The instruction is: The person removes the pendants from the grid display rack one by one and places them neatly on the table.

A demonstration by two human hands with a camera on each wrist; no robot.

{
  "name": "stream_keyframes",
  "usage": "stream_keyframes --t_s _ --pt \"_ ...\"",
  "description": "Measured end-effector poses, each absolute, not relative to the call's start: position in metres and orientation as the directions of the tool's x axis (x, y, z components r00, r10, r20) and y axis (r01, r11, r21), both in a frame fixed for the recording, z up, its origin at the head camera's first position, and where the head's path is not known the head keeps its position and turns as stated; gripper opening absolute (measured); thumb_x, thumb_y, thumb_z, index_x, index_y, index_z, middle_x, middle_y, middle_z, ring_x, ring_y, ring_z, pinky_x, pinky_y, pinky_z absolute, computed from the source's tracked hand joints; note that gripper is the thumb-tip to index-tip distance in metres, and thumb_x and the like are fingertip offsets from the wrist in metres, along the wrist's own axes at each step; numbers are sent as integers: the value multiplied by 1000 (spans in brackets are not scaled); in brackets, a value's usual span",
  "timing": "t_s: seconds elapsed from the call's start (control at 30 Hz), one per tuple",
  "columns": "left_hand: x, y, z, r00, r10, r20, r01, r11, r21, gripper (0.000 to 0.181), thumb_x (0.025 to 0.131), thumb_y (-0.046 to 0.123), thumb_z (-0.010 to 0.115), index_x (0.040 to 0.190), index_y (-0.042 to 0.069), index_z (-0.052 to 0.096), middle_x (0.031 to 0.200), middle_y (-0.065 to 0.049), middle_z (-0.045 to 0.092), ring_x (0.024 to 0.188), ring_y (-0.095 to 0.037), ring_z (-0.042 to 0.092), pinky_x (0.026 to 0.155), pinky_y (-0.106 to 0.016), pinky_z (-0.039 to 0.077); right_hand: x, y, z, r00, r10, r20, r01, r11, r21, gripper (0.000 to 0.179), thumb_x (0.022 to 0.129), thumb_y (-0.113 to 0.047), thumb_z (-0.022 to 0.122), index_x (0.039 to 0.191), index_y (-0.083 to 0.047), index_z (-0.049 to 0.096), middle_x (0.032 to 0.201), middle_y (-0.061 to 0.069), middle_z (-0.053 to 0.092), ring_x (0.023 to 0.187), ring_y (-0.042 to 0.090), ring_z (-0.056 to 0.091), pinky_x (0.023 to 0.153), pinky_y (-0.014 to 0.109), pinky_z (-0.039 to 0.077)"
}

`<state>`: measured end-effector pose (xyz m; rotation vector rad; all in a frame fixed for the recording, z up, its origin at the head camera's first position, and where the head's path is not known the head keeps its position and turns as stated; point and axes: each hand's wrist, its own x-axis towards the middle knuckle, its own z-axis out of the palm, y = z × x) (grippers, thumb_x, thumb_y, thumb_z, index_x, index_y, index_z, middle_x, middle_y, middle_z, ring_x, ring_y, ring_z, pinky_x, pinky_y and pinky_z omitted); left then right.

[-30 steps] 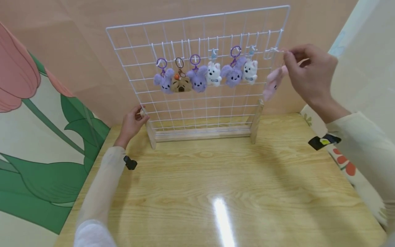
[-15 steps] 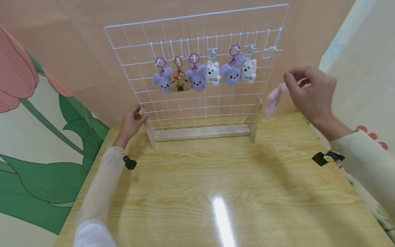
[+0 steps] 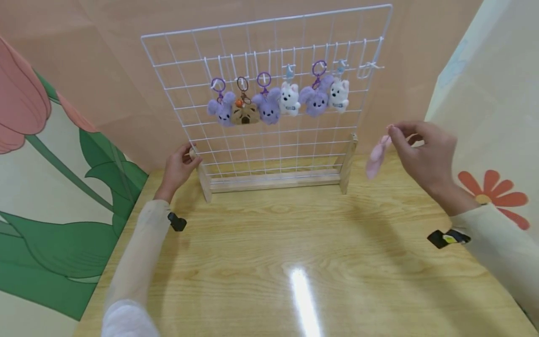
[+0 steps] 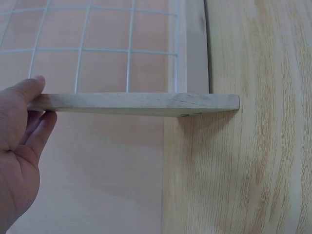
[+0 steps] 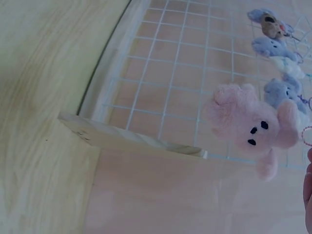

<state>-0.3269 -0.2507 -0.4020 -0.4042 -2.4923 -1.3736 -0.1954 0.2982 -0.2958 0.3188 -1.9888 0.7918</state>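
Observation:
My right hand pinches the small ring of a pink plush keychain, which dangles in the air right of the rack. In the right wrist view the pink plush shows its face, long ears and a pink beaded ring. My left hand grips the top of the left wooden upright of the stand, thumb on one side and fingers on the other. The white wire grid rack stands in that wooden base. Purple plush keychains, white dog ones and a brown one hang from its hooks.
A white hook at the grid's right end bears no keychain. The rack stands at the back of a wood-grain table, before a peach backdrop. Tulip-print panels stand at the left, a flower-print one at the right.
My right hand has moved down, away from the rightmost hook, carrying the pink plush keychain off it. My left hand keeps its grip on the upright.

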Motion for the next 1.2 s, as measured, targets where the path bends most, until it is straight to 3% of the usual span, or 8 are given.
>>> stream_keyframes --t_s 0.37,0.73,1.2 --pt "-328 -251 -404 -920 126 372 382 506 774 48 89 12 68 133 2 51 121 -25 58 108 -33 62 88 -23 54 -184 319 -346 -589 72 805 -496 754 -430 13 83 -13 74 87 -1 76 83 13 73 71 -17 52 65 3 43" --pt "-329 -252 -405 -919 122 376 383 509 771 48 89 12 69 132 3 52 120 -25 59 108 -30 62 87 -22 55 -167 329 -374 -617 49 786 -520 723 -454 9 80 -4 75 88 0 75 83 15 71 73 -14 55 66 3 45" --pt "-310 -242 -385 -920 126 372 381 515 768 48 90 6 66 133 -5 50 124 -28 56 112 -37 59 87 -22 55 -136 343 -413 -720 22 694 -450 745 -491 12 81 -6 75 92 -2 74 84 12 71 75 -14 55 67 1 45"
